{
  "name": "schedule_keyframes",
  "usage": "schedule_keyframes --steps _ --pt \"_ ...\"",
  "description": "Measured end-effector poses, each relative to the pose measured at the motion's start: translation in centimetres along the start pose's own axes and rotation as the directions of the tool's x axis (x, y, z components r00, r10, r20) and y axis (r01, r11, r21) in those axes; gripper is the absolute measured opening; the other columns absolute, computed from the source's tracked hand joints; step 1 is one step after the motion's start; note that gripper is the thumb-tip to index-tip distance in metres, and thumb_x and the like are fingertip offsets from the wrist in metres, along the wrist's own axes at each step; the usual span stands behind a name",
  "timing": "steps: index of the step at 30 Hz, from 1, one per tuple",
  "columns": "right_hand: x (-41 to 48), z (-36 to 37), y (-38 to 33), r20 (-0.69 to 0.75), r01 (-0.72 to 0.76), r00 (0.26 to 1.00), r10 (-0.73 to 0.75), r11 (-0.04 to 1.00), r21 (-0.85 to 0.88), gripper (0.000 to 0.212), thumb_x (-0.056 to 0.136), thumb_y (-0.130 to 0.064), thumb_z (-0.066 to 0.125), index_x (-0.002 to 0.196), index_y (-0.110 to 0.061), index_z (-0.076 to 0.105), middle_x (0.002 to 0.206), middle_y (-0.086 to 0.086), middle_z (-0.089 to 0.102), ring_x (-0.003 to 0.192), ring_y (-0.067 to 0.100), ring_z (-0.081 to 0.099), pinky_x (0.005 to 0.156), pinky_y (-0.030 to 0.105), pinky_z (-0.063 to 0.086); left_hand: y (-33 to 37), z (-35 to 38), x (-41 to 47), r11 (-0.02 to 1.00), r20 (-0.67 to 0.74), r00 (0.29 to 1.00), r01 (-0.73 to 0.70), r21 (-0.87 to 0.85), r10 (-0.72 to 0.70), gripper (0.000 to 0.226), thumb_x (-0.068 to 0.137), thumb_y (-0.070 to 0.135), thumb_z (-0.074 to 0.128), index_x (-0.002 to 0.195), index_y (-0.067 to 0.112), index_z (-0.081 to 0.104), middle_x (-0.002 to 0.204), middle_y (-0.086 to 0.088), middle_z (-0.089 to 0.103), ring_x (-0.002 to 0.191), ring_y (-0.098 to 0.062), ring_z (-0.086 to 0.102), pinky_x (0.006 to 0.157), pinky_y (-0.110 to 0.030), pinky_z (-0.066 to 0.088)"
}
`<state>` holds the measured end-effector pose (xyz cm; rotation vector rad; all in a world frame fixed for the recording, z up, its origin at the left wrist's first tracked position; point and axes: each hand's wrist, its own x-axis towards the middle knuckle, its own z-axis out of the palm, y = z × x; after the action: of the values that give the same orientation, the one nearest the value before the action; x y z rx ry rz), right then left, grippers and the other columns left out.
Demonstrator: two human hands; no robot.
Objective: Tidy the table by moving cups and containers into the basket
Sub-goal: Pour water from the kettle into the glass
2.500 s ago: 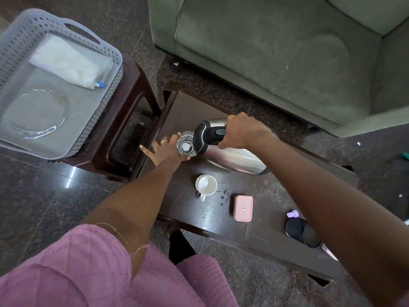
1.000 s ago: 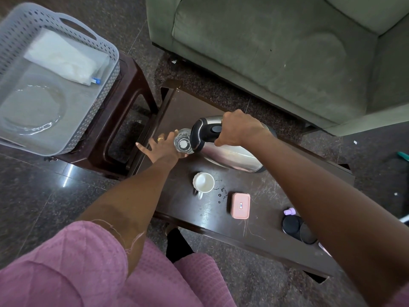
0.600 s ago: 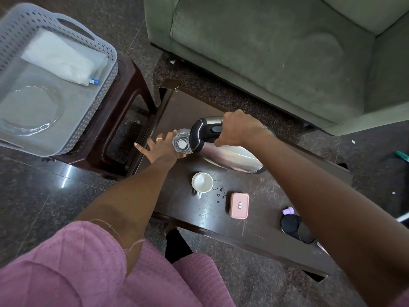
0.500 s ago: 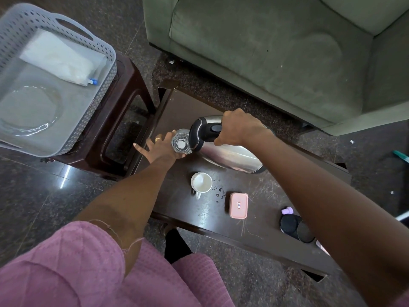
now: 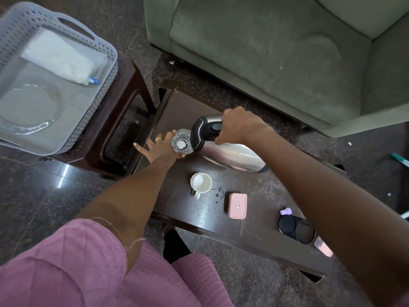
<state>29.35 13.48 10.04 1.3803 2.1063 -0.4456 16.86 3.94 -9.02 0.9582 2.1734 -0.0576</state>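
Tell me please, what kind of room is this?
Probably a living room or lounge in a home. A green sofa stands behind a low dark coffee table, which holds a steel flask, a white cup and a glass.

Basket (image 5: pixel 104 69) cut off at left edge. Right arm (image 5: pixel 332 207) hides part of black lids (image 5: pixel 295 227), pink item (image 5: pixel 323 248). Label on pink box (image 5: pixel 238 205) too small to read.
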Motion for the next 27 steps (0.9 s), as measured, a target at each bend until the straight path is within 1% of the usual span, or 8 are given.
schedule_keyframes --steps 6,16,22,27 --pt "-0.12 -0.05 -0.12 0.011 -0.008 1.000 0.008 1.000 -0.011 0.062 0.069 -0.039 0.071 0.119 -0.010 0.049 0.118 0.014 0.051 0.106 0.036 0.055 0.072 0.035 0.039 -0.05 0.10 -0.01 1.000 -0.010 1.000 -0.003 -0.005 0.003 0.077 0.064 0.059 0.072 0.128 0.046 0.032 0.142 0.001 0.039 0.138 -0.036 0.018 0.103 -0.072 -0.007" --pt "-0.49 -0.04 0.05 -0.004 -0.013 1.000 0.013 1.000 0.005 0.058 0.068 -0.037 0.071 0.115 -0.009 0.051 0.114 0.014 0.053 0.102 0.037 0.057 0.071 0.035 0.041 -0.09 -0.19 -0.37 1.000 -0.007 1.000 -0.021 -0.012 0.021 0.079 0.066 0.056 0.072 0.132 0.045 0.029 0.144 0.000 0.037 0.138 -0.037 0.017 0.104 -0.071 -0.007" --pt "-0.81 0.19 -0.09 -0.015 -0.017 1.000 0.017 1.000 0.021 0.063 0.069 -0.038 0.072 0.119 -0.009 0.050 0.119 0.014 0.053 0.107 0.038 0.056 0.071 0.035 0.038 -0.12 -0.42 -0.78 1.000 0.005 1.000 -0.010 0.000 0.010 0.079 0.068 0.059 0.068 0.134 0.046 0.026 0.145 0.000 0.038 0.139 -0.035 0.016 0.105 -0.070 -0.006" --pt "-0.86 0.32 -0.36 -0.017 -0.019 1.000 0.019 1.000 0.020 0.063 0.070 -0.038 0.072 0.120 -0.008 0.049 0.120 0.014 0.052 0.107 0.037 0.056 0.071 0.035 0.038 -0.08 -0.46 -0.77 0.999 0.037 0.999 0.004 -0.047 -0.002 0.079 0.067 0.059 0.069 0.133 0.045 0.027 0.147 -0.002 0.036 0.140 -0.036 0.014 0.105 -0.071 -0.009"
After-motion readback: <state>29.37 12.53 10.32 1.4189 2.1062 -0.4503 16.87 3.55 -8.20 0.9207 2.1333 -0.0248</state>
